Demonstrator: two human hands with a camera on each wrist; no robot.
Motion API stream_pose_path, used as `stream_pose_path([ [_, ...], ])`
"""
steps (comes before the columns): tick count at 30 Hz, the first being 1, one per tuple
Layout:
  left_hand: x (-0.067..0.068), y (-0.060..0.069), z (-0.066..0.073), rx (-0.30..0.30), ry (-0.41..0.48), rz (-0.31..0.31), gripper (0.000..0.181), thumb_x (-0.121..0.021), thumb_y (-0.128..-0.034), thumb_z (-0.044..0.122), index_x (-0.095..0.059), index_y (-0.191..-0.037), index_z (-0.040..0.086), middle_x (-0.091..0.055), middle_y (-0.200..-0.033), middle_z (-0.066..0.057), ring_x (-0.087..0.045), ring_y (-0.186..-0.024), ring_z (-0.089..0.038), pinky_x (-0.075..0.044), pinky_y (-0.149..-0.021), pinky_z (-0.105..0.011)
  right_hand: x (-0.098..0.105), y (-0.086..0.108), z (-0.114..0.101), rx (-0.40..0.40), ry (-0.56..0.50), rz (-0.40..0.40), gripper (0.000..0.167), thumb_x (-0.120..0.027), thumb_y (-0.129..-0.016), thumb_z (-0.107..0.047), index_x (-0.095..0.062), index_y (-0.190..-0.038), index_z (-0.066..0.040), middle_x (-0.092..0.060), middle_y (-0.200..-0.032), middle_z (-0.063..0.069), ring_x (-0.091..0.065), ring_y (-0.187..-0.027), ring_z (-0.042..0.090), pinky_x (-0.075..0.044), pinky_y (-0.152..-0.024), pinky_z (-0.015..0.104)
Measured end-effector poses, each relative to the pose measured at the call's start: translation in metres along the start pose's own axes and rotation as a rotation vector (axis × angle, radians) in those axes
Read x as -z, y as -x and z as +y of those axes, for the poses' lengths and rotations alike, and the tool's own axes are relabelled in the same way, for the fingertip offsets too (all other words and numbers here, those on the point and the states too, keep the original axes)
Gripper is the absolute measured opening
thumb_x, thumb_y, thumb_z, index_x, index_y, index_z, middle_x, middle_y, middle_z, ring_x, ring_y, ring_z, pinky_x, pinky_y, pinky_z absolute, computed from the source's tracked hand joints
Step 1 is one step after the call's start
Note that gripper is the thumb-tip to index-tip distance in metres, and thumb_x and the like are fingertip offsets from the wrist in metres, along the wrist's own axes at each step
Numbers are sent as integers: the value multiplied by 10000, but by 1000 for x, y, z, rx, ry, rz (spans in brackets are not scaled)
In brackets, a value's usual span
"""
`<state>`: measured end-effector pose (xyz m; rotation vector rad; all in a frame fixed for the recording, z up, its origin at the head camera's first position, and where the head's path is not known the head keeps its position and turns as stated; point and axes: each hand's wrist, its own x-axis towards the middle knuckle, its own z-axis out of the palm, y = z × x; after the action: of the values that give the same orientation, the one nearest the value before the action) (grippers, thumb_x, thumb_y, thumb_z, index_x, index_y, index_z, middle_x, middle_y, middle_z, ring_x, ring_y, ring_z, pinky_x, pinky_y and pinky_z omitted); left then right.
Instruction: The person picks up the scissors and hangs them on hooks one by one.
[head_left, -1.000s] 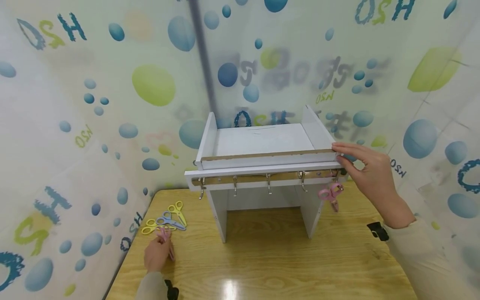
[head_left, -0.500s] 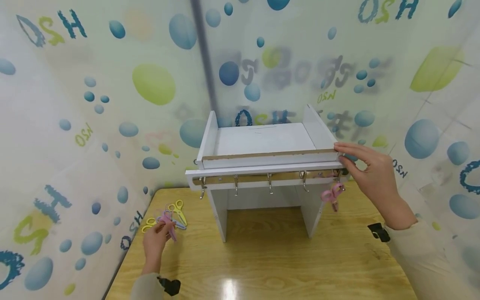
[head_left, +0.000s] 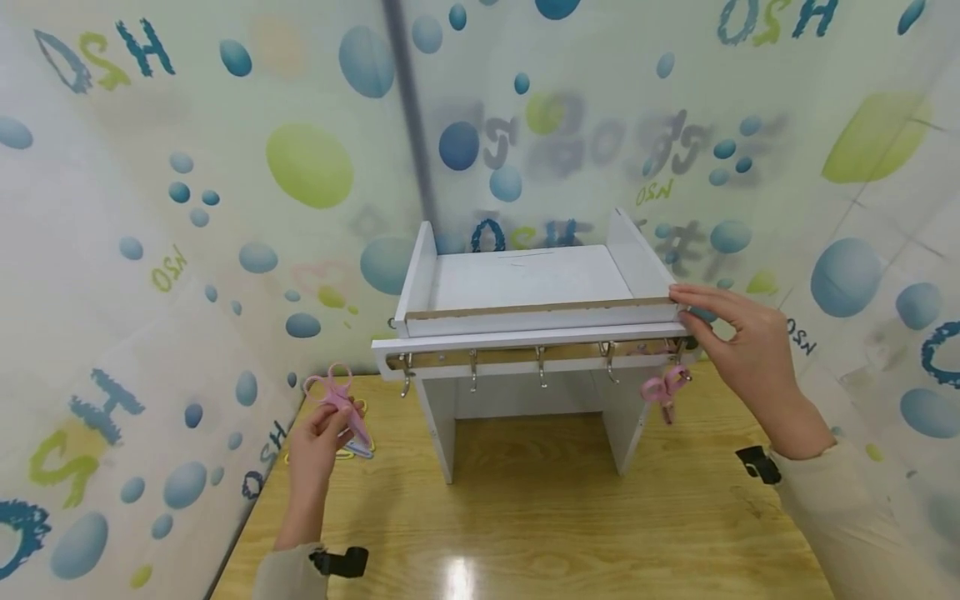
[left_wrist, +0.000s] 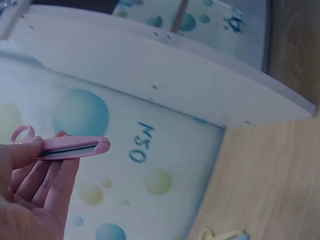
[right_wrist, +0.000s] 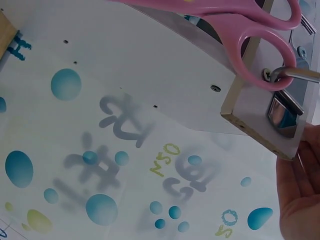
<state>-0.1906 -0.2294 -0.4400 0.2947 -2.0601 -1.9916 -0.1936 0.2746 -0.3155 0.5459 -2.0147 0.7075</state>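
Observation:
Between thumb and fingers, my left hand [head_left: 318, 446] pinches pink scissors [head_left: 347, 406], handle loops upward, above the scissors on the table. In the left wrist view the same scissors [left_wrist: 75, 147] lie across the fingers of my left hand [left_wrist: 37, 190]. A white shelf unit [head_left: 525, 321] carries a metal rail with several hooks [head_left: 542, 367]. My right hand [head_left: 746, 354] grips the unit's right front corner. Just below that hand, other pink scissors [head_left: 666, 388] hang from the rightmost hook; the right wrist view shows a loop of these scissors [right_wrist: 240, 50] on the hook, beside my right hand [right_wrist: 302, 185].
Yellow scissors [head_left: 345, 455] and blue scissors [head_left: 360, 448] lie on the wooden table [head_left: 540, 533] at left, partly hidden behind my left hand. A patterned wall covering [head_left: 307, 167] surrounds the table behind and at the sides.
My left hand has lifted the pink scissors up from the table beside the other scissors. My right hand stays at the shelf corner.

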Motion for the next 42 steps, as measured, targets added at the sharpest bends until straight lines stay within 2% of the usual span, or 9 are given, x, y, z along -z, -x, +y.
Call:
stream_pose_path([
  [3,-5,6,13,-77,75,42,326,-628,-978,99,-589,-1187,-148,-752,-852,166,-738,-829,-9,-597,-723,-163,0,-1,0,-4,4,-4,406,-789,-739,134,-767,-1099,-51,-753,-1104,158,-471,-1081,-295,-217,-546,114],
  [9,-12,20,31,-303,107,122,277,-644,-969,104,-646,-1112,-133,-763,-891,112,-742,-823,-31,-593,-717,-163,0,-1,0,-12,8,-14,395,-787,-758,111,-767,-1109,-67,-753,-1116,144,-469,-1087,-295,-207,-539,118],
  [11,-14,25,37,-345,123,139,278,-651,-966,119,-656,-1092,-128,-767,-913,80,-744,-836,-44,-594,-736,-178,0,-1,0,-13,9,-17,393,-788,-757,111,-768,-1107,-66,-753,-1116,143,-467,-1087,-297,-206,-537,120],
  [15,-18,35,50,-396,169,132,265,-642,-965,84,-644,-1080,-156,-773,-922,37,-750,-851,-70,-595,-754,-192,0,-1,0,-18,10,-15,395,-788,-754,117,-767,-1106,-62,-753,-1114,147,-467,-1092,-295,-223,-555,113],
  [23,-33,53,71,-522,252,30,187,-611,-960,-12,-646,-1060,-166,-778,-939,-4,-753,-870,-102,-602,-761,-201,2,0,-1,-29,14,-13,402,-783,-770,103,-764,-1126,-83,-752,-1124,139,-474,-1095,-288,-244,-576,110],
  [29,-47,65,77,-545,291,-27,175,-598,-956,-46,-654,-1099,-129,-779,-979,8,-752,-893,-99,-605,-788,-219,3,0,-2,-28,16,-19,410,-782,-771,101,-763,-1132,-92,-750,-1131,138,-480,-1123,-270,-304,-645,80],
  [32,-55,72,80,-560,312,-74,179,-586,-955,-66,-667,-1113,-95,-778,-985,28,-752,-907,-99,-607,-800,-231,3,0,-2,-26,15,-19,417,-778,-770,109,-762,-1135,-93,-748,-1128,147,-482,-1129,-265,-309,-654,73],
  [37,-74,81,84,-640,389,-187,235,-562,-932,-142,-695,-1088,-29,-775,-1005,2,-756,-911,-106,-608,-783,-228,3,1,-2,-25,12,-18,409,-775,-770,114,-763,-1128,-83,-748,-1123,153,-486,-1126,-263,-291,-630,94],
  [42,-94,90,83,-694,403,-296,303,-555,-923,-161,-703,-1083,49,-762,-1059,28,-751,-936,-95,-610,-794,-240,2,1,-1,-29,8,-12,398,-782,-770,105,-766,-1121,-82,-752,-1123,141,-491,-1119,-264,-274,-606,113],
])
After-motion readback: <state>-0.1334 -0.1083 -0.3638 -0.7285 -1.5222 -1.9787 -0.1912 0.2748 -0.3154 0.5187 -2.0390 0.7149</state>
